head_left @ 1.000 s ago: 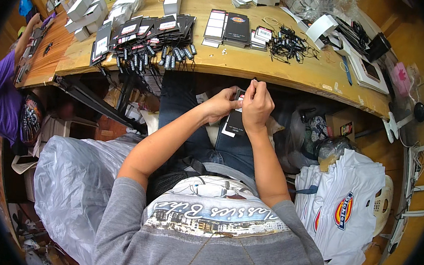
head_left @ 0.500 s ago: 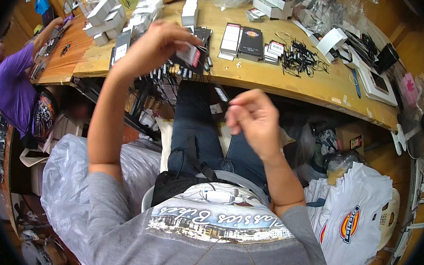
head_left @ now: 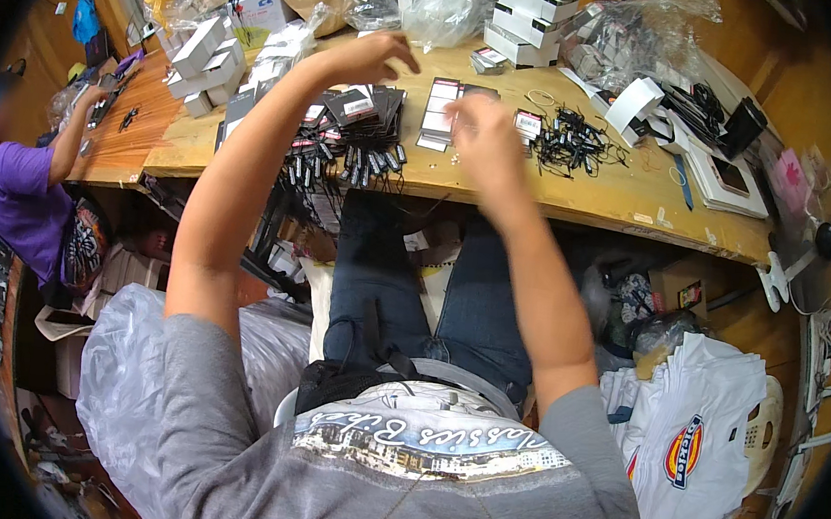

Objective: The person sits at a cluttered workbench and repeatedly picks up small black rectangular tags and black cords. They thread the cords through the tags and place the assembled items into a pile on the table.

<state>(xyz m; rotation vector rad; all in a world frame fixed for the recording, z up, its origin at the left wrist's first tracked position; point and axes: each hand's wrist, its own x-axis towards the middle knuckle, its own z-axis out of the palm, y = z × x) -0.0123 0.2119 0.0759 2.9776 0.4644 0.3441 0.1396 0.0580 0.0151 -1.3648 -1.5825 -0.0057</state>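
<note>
My left hand [head_left: 371,59] is raised over the far side of the wooden table, fingers apart and curved, with nothing visible in it. Below it lies a fanned pile of black hang tags [head_left: 363,114], whose dark strings and small grey tips hang over the table's front edge. My right hand [head_left: 489,134] reaches to the stacks of cards at the table's middle, smeared by motion. It covers most of the dark card stack. Beside it lie a white-faced card stack [head_left: 437,115] on the left and a tangle of black tag strings [head_left: 576,143] on the right.
White boxes [head_left: 532,25] are stacked at the back, near clear plastic bags [head_left: 638,33]. Another group of boxes [head_left: 206,67] stands at left. A phone [head_left: 730,177] lies at right. White shirts [head_left: 684,447] are piled beside me. A person in purple [head_left: 26,190] works at far left.
My left hand has let go of a black hang tag and moved farther back. My right hand has moved up from above my lap to the card stacks; its small dangling piece no longer shows.
</note>
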